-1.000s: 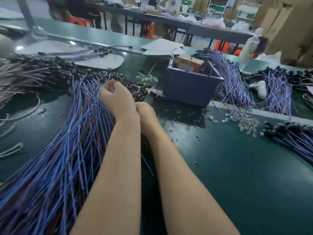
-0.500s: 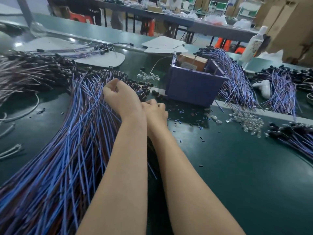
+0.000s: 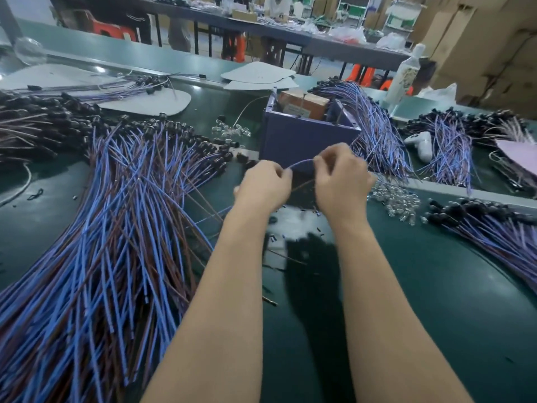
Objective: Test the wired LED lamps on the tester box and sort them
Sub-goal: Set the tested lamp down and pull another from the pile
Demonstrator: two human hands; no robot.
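Bench inventory, left to right.

1. Dark bundle (image 3: 35, 123), far left: brownish leads with black heads.
2. White card sheets (image 3: 151, 103), lying flat behind it. No print is visible.
3. Main pile of wired LED lamps (image 3: 116, 228): blue and brown leads fanned over the green table (image 3: 436, 315), black lamp heads at the far end.
4. Small heap of clear caps (image 3: 232, 130), just left of the box.
5. Left hand (image 3: 264, 187): fingers curled, thumb and forefinger pinching one end of a blue wire (image 3: 300, 162).
6. The blue wire arcs between the two hands, raised off the table and directly in front of the tester box. Its lamp head is hidden.
7. Right hand (image 3: 340, 181): fingers curled, pinching the wire's other end. It covers the box's near right corner.
8. Tester box (image 3: 290, 141): purple and open-topped. The brown carton (image 3: 302, 104) inside has a label too blurred to read.
9. Lamp pile (image 3: 374, 126), draped against the box's right side.
10. Heap of clear lenses (image 3: 398, 199), near the right hand.
11. White bottle (image 3: 404, 77): its print is unreadable.
12. White plastic object (image 3: 421, 144), beside a further bundle (image 3: 453, 149).
13. Near-right bundle (image 3: 494, 231), black heads pointing left.
14. Pink sheet (image 3: 520, 152), at the right edge.
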